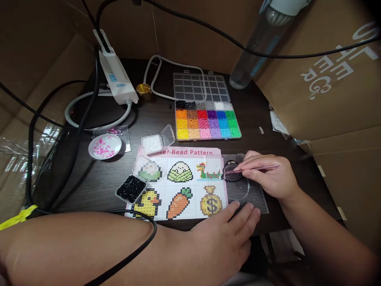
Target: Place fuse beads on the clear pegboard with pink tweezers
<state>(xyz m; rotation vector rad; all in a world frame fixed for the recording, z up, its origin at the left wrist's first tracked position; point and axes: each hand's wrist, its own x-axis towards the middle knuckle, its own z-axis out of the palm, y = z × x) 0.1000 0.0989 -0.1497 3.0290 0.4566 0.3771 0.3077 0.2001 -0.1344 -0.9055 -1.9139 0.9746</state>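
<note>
Tweezers are held in the right hand, black beads beside it apparently being placed; steadiness is needed; left hand loosely spread.

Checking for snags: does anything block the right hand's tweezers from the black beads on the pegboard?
Nothing visible: the tweezers end beside the black beads; the left hand lies at the lower edge of the pegboard.

White power strip, brown cardboard walls
</note>
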